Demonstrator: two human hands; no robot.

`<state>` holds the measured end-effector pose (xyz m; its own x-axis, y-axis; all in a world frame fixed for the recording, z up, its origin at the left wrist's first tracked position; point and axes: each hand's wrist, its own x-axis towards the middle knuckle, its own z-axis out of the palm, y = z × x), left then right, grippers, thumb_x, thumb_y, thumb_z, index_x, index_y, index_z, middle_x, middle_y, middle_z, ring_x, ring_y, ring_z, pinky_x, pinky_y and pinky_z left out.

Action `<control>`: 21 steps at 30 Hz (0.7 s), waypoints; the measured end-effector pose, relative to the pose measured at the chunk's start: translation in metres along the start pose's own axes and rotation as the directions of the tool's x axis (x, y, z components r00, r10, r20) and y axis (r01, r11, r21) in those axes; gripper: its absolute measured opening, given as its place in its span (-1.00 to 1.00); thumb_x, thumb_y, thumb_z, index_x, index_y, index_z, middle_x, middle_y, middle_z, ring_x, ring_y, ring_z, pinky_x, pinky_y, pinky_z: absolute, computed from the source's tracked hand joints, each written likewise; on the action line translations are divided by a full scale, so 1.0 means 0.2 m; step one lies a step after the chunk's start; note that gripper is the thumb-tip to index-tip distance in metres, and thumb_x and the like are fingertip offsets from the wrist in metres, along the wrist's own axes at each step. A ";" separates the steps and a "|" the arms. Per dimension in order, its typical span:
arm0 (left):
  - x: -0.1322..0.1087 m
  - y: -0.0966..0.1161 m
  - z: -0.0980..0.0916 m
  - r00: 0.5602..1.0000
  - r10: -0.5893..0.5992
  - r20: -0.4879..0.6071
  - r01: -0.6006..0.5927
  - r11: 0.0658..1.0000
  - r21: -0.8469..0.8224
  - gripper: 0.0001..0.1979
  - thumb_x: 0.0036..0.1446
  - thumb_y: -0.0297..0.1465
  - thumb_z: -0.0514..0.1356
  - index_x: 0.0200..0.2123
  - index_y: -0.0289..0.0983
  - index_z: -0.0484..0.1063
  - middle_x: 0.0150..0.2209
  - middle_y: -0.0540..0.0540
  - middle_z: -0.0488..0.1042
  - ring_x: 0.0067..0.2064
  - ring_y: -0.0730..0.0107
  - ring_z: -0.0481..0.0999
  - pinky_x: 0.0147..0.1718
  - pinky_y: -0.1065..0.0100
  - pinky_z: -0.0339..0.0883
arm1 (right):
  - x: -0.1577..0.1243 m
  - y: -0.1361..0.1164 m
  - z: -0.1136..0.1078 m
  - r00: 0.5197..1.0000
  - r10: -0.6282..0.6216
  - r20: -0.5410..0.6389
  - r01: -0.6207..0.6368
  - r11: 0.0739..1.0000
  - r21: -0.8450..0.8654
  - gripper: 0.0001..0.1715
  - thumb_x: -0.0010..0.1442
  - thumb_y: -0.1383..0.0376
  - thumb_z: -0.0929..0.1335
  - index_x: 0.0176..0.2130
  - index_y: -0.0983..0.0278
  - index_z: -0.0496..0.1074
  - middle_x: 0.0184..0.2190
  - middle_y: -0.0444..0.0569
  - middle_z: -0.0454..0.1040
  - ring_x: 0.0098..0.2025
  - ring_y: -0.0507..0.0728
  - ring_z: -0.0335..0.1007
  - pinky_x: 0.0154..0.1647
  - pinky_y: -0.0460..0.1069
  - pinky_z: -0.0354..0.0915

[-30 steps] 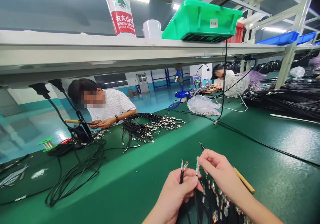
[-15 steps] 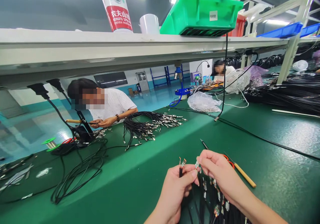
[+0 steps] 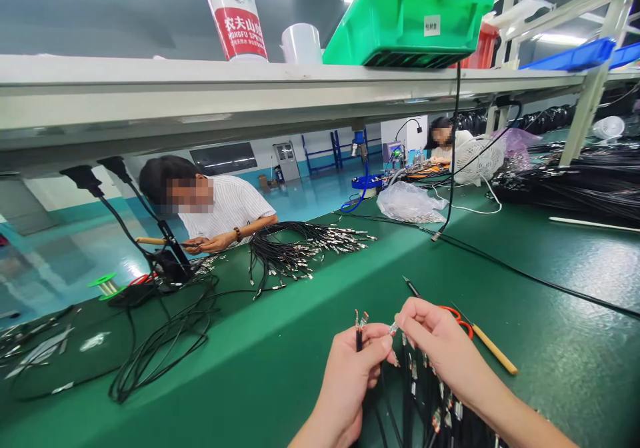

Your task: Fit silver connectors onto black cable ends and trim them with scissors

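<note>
My left hand (image 3: 350, 375) is closed round a black cable (image 3: 359, 339), whose bare coppery ends stick up between the fingers. Thumb and fingertips of my right hand (image 3: 437, 338) pinch a small silvery metal connector (image 3: 393, 329). That connector sits right at my left thumb and fingertip, so the two hands nearly meet. Below them lies a bundle of black cables (image 3: 407, 405) with metal ends, partly covered by my right forearm. Beside my right hand are red-handled scissors (image 3: 466, 329), partly hidden, and a tool with a wooden handle (image 3: 495, 350). A dark pointed tool (image 3: 411, 287) shows beyond my fingers.
Across the green table (image 3: 280, 361), a person (image 3: 235, 201) works near a pile of black cables (image 3: 300, 248). Loose cable (image 3: 165, 348) lies left. A shelf (image 3: 200, 95) overhead carries a green bin (image 3: 405, 25). A black cord (image 3: 454, 161) hangs down near a plastic bag (image 3: 407, 203).
Both hands keep their grips and have barely moved; the connector is tilted slightly differently at my fingertips. The whole view has shifted a little.
</note>
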<state>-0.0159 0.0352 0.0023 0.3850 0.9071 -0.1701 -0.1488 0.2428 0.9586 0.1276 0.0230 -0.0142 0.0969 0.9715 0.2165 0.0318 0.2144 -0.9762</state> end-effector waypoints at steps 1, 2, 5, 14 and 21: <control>0.00 0.00 0.00 1.000 0.003 -0.007 -0.003 1.000 0.004 -0.74 -0.12 -0.35 0.29 -0.32 -0.36 0.44 -0.63 0.04 0.34 -0.65 0.69 -0.04 -0.64 0.50 -0.27 | 0.00 0.00 0.00 1.000 0.000 0.001 0.000 1.000 -0.003 -0.67 0.12 0.16 0.28 -0.56 0.27 0.18 -0.63 -0.23 0.10 -0.54 -0.01 0.02 -0.51 -0.11 0.02; 0.00 0.00 0.00 1.000 0.006 -0.014 -0.006 1.000 0.011 -0.71 -0.12 -0.35 0.29 -0.28 -0.35 0.44 -0.62 0.03 0.35 -0.65 0.69 -0.03 -0.65 0.50 -0.27 | 0.00 0.00 0.00 1.000 0.001 0.001 -0.001 1.000 -0.006 -0.67 0.12 0.15 0.28 -0.56 0.26 0.18 -0.63 -0.22 0.10 -0.54 -0.01 0.02 -0.52 -0.11 0.02; 0.00 0.01 0.01 0.999 0.015 -0.047 -0.013 0.999 0.038 -0.67 -0.15 -0.33 0.30 -0.28 -0.39 0.47 -0.63 0.01 0.36 -0.66 0.69 -0.01 -0.65 0.50 -0.25 | -0.01 -0.01 0.00 1.000 0.004 -0.009 -0.004 1.000 -0.016 -0.65 0.12 0.13 0.28 -0.57 0.26 0.16 -0.63 -0.23 0.08 -0.55 -0.01 -0.01 -0.53 -0.11 0.01; 0.00 -0.02 0.02 0.977 0.146 -0.156 -0.134 0.988 0.082 -0.80 -0.20 -0.38 0.32 -0.43 -0.37 0.53 -0.61 -0.02 0.39 -0.57 0.55 0.22 -0.58 0.49 0.05 | 0.01 0.03 0.00 0.999 0.025 -0.029 -0.026 1.000 -0.018 -0.64 0.11 0.16 0.28 -0.59 0.26 0.15 -0.65 -0.24 0.06 -0.57 -0.02 -0.05 -0.55 -0.12 -0.03; 0.03 -0.01 -0.02 0.980 0.083 -0.180 -0.057 0.988 0.144 -0.78 -0.19 -0.32 0.32 -0.47 -0.36 0.49 -0.63 0.04 0.35 -0.65 0.66 0.04 -0.65 0.50 -0.13 | 0.02 0.01 0.04 1.000 -0.004 -0.018 0.003 0.998 -0.063 -0.65 0.12 0.16 0.26 -0.59 0.27 0.17 -0.66 -0.23 0.13 -0.58 -0.02 0.04 -0.54 -0.12 0.02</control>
<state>-0.0172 0.0425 -0.0024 0.2016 0.9710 -0.1285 -0.0381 0.1389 0.9896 0.1204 0.0287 -0.0150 0.1150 0.9686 0.2205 0.0942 0.2103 -0.9731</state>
